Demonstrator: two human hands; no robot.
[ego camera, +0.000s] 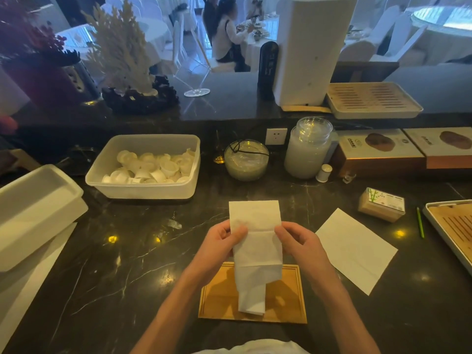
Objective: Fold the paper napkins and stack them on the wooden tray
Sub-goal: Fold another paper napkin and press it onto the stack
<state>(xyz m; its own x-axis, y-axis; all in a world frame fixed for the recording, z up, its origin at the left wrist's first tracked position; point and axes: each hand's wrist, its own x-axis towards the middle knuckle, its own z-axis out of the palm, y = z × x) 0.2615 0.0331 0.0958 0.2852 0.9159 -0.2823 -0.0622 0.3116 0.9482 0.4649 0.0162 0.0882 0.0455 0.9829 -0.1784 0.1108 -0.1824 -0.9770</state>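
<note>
A long white paper napkin (256, 241) hangs partly unfolded between both hands, above the small wooden tray (217, 300) near the counter's front edge. My left hand (224, 245) pinches the napkin's left edge and my right hand (297, 241) pinches its right edge, at about mid-height. The napkin's lower end droops over the tray and hides the tray's middle. A second napkin (357, 249) lies flat on the dark marble counter to the right of my right hand.
Behind the napkin stands a plastic tub (112, 187) of small white cups. A white lidded box (33, 210) sits at the left. At the right are a toothpick box (381, 204), a green pencil (420, 222) and a slatted tray (452, 226). Glass jars (307, 149) stand at the back.
</note>
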